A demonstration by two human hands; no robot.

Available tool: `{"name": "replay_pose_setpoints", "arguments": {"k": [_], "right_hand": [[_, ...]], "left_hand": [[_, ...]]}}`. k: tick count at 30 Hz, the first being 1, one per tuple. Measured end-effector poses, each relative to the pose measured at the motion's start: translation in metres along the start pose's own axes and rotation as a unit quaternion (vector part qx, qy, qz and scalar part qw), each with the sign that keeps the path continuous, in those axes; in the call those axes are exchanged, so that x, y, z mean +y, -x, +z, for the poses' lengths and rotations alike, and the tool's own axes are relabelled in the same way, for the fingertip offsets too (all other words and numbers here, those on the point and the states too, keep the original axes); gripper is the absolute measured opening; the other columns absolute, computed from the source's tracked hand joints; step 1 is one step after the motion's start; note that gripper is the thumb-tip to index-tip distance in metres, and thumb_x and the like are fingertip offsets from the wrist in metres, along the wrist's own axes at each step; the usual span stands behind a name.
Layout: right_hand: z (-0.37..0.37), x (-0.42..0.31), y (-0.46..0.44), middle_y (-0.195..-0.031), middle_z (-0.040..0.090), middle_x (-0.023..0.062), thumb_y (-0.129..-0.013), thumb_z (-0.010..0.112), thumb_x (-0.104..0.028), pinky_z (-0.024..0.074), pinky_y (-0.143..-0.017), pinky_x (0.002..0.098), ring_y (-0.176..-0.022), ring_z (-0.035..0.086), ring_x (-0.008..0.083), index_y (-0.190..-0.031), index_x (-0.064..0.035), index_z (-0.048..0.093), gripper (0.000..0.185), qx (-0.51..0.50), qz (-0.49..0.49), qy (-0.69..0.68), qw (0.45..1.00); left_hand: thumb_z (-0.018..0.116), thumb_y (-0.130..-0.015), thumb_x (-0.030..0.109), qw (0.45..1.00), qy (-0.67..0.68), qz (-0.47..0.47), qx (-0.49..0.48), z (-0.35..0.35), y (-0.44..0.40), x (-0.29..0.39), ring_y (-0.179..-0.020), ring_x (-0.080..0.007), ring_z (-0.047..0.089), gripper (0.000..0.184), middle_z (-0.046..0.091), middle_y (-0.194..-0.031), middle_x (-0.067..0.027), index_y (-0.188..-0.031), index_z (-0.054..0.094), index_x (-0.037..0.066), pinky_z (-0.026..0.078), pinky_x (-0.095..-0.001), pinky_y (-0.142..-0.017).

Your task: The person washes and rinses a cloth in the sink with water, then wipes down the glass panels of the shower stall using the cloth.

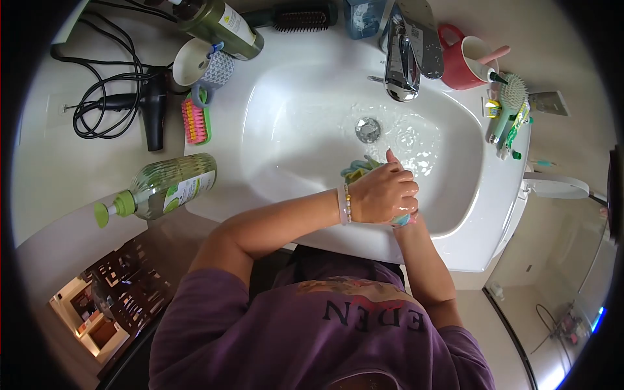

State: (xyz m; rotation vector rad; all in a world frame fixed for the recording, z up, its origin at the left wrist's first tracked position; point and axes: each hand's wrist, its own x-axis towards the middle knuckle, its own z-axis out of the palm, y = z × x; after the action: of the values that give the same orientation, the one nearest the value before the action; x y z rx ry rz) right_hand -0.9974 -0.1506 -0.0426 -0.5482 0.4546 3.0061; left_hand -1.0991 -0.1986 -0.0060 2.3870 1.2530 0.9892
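Observation:
Over the sink, my two hands are pressed together around a wet, crumpled, multicoloured cloth (pixel 359 170). Its green-yellow end sticks out on the far side, and a blue-pink bit shows near my right wrist. My left hand (pixel 385 194), with a beaded bracelet and a pale bangle at the wrist, is closed over the cloth with its fingers curled. Beneath it, my right hand (pixel 414 216) is mostly hidden, gripping the same bundle from below. The white sink (pixel 279 130) has water rippling around the metal drain (pixel 368 130). Above the basin stands a chrome faucet (pixel 402 68).
Left of the basin are a green pump bottle (pixel 172 186) lying over, a scrub brush (pixel 196 120), a patterned mug (pixel 214 70) and a corded hair dryer (pixel 153 107). A red mug (pixel 463 63) and a pale green hairbrush (pixel 510 101) lie at the right edge.

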Motion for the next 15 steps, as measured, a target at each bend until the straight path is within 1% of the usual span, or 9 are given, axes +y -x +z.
{"name": "replay_pose_setpoints", "arguments": {"k": [3, 5, 7, 9, 10, 11, 12, 13, 15], "right_hand": [[0.000, -0.001, -0.004, -0.094, 0.062, 0.0064, -0.093, 0.048, -0.038, 0.0493, -0.072, 0.0306, -0.083, 0.059, 0.0154, -0.100, -0.0064, 0.056, 0.033, -0.044, 0.010, -0.039, 0.998], [-0.001, -0.004, -0.008, -0.091, 0.062, 0.0064, -0.092, 0.050, -0.038, 0.0496, -0.071, 0.0306, -0.080, 0.059, 0.0151, -0.097, -0.0066, 0.056, 0.032, -0.046, -0.010, -0.040, 0.998], [-0.001, -0.009, -0.010, -0.089, 0.062, 0.0064, -0.092, 0.051, -0.037, 0.0499, -0.069, 0.0306, -0.077, 0.059, 0.0148, -0.094, -0.0069, 0.056, 0.031, -0.007, -0.076, -0.008, 0.997], [0.000, -0.005, -0.015, -0.085, 0.061, 0.0049, -0.091, 0.053, -0.034, 0.0492, -0.068, 0.0294, -0.075, 0.058, 0.0135, -0.092, -0.0056, 0.057, 0.029, 0.104, -0.206, 0.089, 0.969], [0.003, -0.003, -0.019, -0.082, 0.061, 0.0035, -0.090, 0.055, -0.032, 0.0484, -0.067, 0.0281, -0.074, 0.057, 0.0123, -0.092, -0.0041, 0.058, 0.028, 0.185, -0.269, 0.156, 0.932], [0.005, 0.001, -0.022, -0.079, 0.060, 0.0021, -0.090, 0.056, -0.029, 0.0475, -0.066, 0.0269, -0.073, 0.056, 0.0112, -0.091, -0.0026, 0.059, 0.026, 0.256, -0.333, 0.217, 0.881], [0.007, 0.001, -0.024, -0.076, 0.059, 0.0006, -0.089, 0.057, -0.026, 0.0467, -0.066, 0.0257, -0.072, 0.055, 0.0100, -0.090, -0.0011, 0.059, 0.025, 0.324, -0.392, 0.276, 0.816], [-0.004, -0.003, -0.028, -0.077, 0.059, -0.0002, -0.089, 0.057, -0.025, 0.0455, -0.065, 0.0246, -0.075, 0.055, 0.0091, -0.098, 0.0011, 0.059, 0.028, 0.342, -0.375, 0.376, 0.775], [-0.013, -0.018, -0.036, -0.078, 0.056, -0.0006, -0.089, 0.057, -0.029, 0.0445, -0.066, 0.0254, -0.075, 0.052, 0.0090, -0.099, -0.0008, 0.059, 0.030, 0.284, -0.340, 0.522, 0.729]], "left_hand": [[0.067, -0.070, 0.028, 1.000, -0.011, -0.008, 0.019, -0.005, 0.004, 0.000, -0.087, -0.0226, 0.054, 0.019, 0.056, -0.084, -0.0044, -0.078, 0.062, 0.010, 0.041, -0.0366, -0.079], [0.068, -0.068, 0.025, 0.995, 0.002, -0.022, 0.093, -0.001, 0.005, 0.002, -0.083, -0.0215, 0.052, 0.016, 0.054, -0.080, -0.0016, -0.074, 0.061, 0.012, 0.041, -0.0367, -0.074], [0.070, -0.068, 0.023, 0.981, 0.041, -0.089, 0.168, -0.001, 0.006, 0.002, -0.078, -0.0202, 0.052, 0.016, 0.053, -0.078, -0.0006, -0.071, 0.060, 0.012, 0.042, -0.0359, -0.070], [0.074, -0.069, 0.023, 0.942, 0.108, -0.208, 0.241, -0.002, 0.010, 0.003, -0.073, -0.0187, 0.053, 0.020, 0.055, -0.076, -0.0015, -0.071, 0.059, 0.010, 0.043, -0.0342, -0.066], [0.073, -0.072, 0.020, 0.891, 0.179, -0.315, 0.272, 0.001, 0.012, 0.003, -0.071, -0.0158, 0.053, 0.019, 0.055, -0.075, -0.0003, -0.072, 0.058, 0.009, 0.043, -0.0313, -0.065], [0.073, -0.075, 0.018, 0.823, 0.247, -0.416, 0.297, 0.009, 0.016, 0.003, -0.070, -0.0130, 0.053, 0.019, 0.055, -0.074, 0.0009, -0.072, 0.057, 0.008, 0.043, -0.0285, -0.063], [0.072, -0.077, 0.015, 0.738, 0.310, -0.508, 0.317, 0.013, 0.018, 0.003, -0.068, -0.0101, 0.052, 0.019, 0.055, -0.073, 0.0021, -0.073, 0.056, 0.007, 0.043, -0.0256, -0.062], [0.071, -0.080, 0.019, 0.633, 0.418, -0.546, 0.356, 0.015, 0.021, 0.002, -0.067, -0.0032, 0.049, 0.021, 0.054, -0.071, 0.0048, -0.073, 0.056, 0.007, 0.040, -0.0193, -0.059], [0.072, -0.079, 0.019, 0.534, 0.455, -0.581, 0.413, 0.007, 0.023, 0.002, -0.066, -0.0032, 0.048, 0.020, 0.054, -0.071, 0.0052, -0.074, 0.056, 0.008, 0.040, -0.0194, -0.059]]}}
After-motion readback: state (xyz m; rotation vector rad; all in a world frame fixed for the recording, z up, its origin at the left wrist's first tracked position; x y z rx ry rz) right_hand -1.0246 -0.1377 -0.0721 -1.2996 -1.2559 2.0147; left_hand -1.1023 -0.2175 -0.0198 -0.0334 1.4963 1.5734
